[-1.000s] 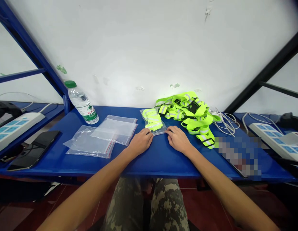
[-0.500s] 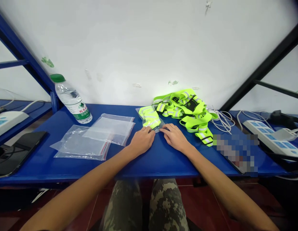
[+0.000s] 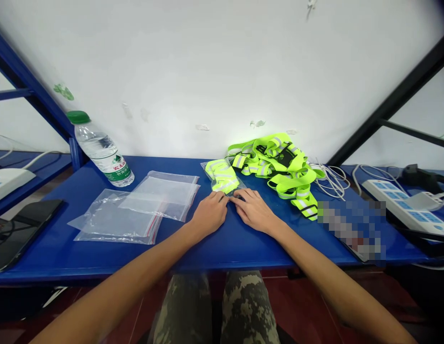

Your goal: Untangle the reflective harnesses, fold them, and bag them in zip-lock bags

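Note:
A clear zip-lock bag (image 3: pixel 242 185) lies flat on the blue table, with a folded neon-yellow reflective strap (image 3: pixel 222 175) inside. My left hand (image 3: pixel 211 213) is closed at the bag's near edge, its fingers curled down over the edge. Against the same edge, my right hand (image 3: pixel 253 210) is closed too, thumb and forefinger meeting the left fingertips. Both hands cover the bag's near edge, so the seal is hidden. Just beyond my right hand is a tangled heap of neon-yellow reflective straps (image 3: pixel 279 160) with black buckles.
Flat clear zip-lock bags (image 3: pixel 117 215) lie in overlapping piles to the left, before a water bottle (image 3: pixel 106 155). A black phone (image 3: pixel 23 234) is at far left. White cable (image 3: pixel 331 179), a blurred-out item (image 3: pixel 354 231) and a power strip (image 3: pixel 404 208) are at right.
My right hand has slid left along the bag's near edge, so its fingertips now meet those of my left hand. The view has shifted slightly.

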### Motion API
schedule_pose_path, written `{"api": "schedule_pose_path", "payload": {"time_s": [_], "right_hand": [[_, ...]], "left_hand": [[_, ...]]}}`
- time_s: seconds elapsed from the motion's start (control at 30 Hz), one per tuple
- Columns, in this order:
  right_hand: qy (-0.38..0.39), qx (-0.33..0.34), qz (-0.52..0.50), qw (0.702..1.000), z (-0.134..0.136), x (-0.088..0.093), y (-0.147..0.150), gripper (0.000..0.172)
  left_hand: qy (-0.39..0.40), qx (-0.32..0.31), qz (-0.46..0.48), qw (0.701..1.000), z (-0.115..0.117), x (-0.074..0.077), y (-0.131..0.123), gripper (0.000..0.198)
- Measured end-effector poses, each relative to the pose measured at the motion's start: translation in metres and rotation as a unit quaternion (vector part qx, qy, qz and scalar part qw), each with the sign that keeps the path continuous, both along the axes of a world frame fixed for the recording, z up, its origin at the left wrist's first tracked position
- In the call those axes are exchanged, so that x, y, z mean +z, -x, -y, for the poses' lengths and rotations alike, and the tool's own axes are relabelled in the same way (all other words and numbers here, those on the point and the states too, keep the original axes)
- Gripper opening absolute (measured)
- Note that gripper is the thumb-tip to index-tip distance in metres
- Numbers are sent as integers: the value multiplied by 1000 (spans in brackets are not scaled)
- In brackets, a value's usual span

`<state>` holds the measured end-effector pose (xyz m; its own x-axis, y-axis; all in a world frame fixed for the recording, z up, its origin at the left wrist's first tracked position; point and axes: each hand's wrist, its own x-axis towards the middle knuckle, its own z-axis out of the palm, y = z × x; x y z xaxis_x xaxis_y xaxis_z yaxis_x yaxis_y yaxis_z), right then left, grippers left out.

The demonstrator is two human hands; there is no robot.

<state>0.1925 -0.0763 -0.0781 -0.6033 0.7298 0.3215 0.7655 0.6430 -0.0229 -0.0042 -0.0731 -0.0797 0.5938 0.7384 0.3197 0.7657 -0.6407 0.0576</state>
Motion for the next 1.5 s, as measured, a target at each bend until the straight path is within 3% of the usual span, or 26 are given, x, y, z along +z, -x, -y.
{"api": "schedule_pose_path", "payload": {"time_s": [0.23, 0.83, 1.13, 1.37, 1.5], "right_hand": [[1, -8, 16, 1000, -1, 0, 1, 36], [-40, -150, 60, 986, -11, -4, -25, 32], [-47, -183, 65, 980, -14, -7, -32, 30], [-101, -177, -18, 979, -8, -5, -22, 32], [-91, -58, -25, 994, -1, -3, -9, 34]], "left_hand": [[12, 5, 28, 1000, -1, -4, 3, 20], [42, 1, 58, 997, -1, -1, 6, 23], [24, -2, 105, 994, 0, 0, 9, 19], [7, 9, 133, 991, -1, -1, 9, 19], [-23, 6, 66, 998, 0, 0, 8, 23]]}}
